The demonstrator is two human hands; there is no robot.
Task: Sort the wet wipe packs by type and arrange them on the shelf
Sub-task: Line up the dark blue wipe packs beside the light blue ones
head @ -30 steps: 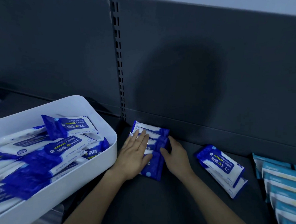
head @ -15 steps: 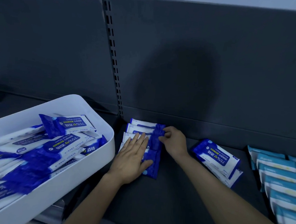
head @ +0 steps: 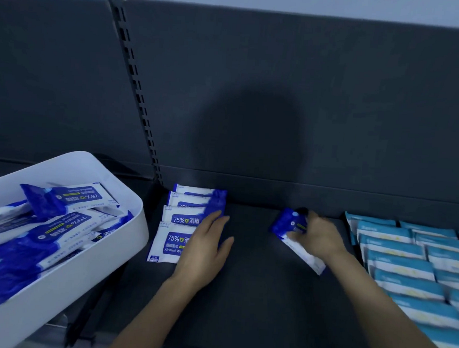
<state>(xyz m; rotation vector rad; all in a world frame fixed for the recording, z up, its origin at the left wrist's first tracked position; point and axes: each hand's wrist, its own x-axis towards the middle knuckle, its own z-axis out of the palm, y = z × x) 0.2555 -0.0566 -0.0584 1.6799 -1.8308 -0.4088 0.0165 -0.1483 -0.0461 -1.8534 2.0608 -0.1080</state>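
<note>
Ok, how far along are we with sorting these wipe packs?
Done: teal packs lie in rows at the right, and four blue alcohol wipe packs sit overlapped by the shelf upright, the left hand flat on them. In hand: the right hand grips a loose blue pack mid-shelf. Left: the white bin holds many more blue packs.

The shelf deck (head: 255,296) and its back panel (head: 335,99) look like painted metal, dark grey, matt and smooth. The slotted upright (head: 137,87) at 11 o'clock has the same finish. The bin (head: 139,216) at 8 o'clock is smooth white plastic with a faint sheen. The blue-and-white packs (head: 182,219), and the loose pack (head: 287,225) at 3 o'clock of them, are glossy, crinkled plastic film. The teal packs (head: 405,268) at 4 o'clock look duller.
</note>
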